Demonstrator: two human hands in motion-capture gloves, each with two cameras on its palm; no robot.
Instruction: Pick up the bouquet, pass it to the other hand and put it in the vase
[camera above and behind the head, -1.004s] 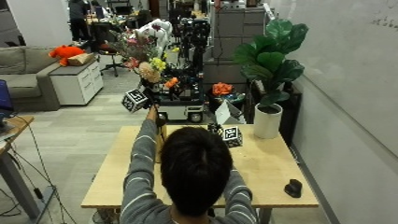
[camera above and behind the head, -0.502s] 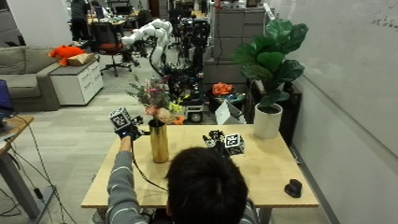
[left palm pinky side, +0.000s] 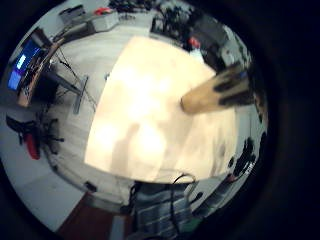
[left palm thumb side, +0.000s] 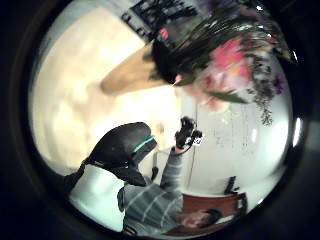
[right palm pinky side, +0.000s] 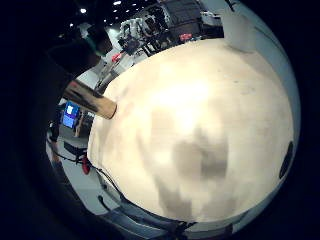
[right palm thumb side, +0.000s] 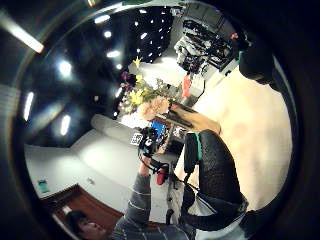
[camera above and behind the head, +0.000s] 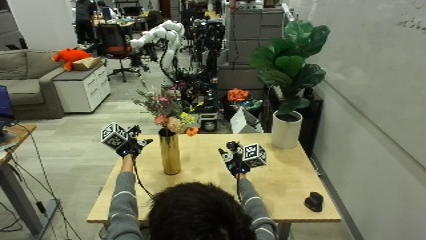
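In the outside view the bouquet (camera above and behind the head: 166, 112) of pink, orange and yellow flowers stands upright in the tall gold vase (camera above and behind the head: 170, 152) on the left part of the wooden table (camera above and behind the head: 279, 185). My left hand (camera above and behind the head: 131, 145) hovers just left of the vase's top, apart from it, fingers relaxed and holding nothing. My right hand (camera above and behind the head: 234, 161) is raised over the table's middle, right of the vase, open and empty. The left thumb side palm view shows the vase (left palm thumb side: 130, 75), the bouquet (left palm thumb side: 225, 65) and the right hand (left palm thumb side: 186, 134). The right thumb side palm view shows the bouquet (right palm thumb side: 145, 102) and the left hand (right palm thumb side: 147, 142).
A white pot with a large-leaved plant (camera above and behind the head: 287, 129) stands at the table's far right corner. A small black object (camera above and behind the head: 313, 201) lies near the front right edge. A white bag (camera above and behind the head: 243, 120) sits behind the table. Bare tabletop (right palm pinky side: 200, 125) lies below my right hand.
A second ago my left hand held the bouquet high above the table. It lowered the stems into the vase, let go, and now sits off to the vase's left.
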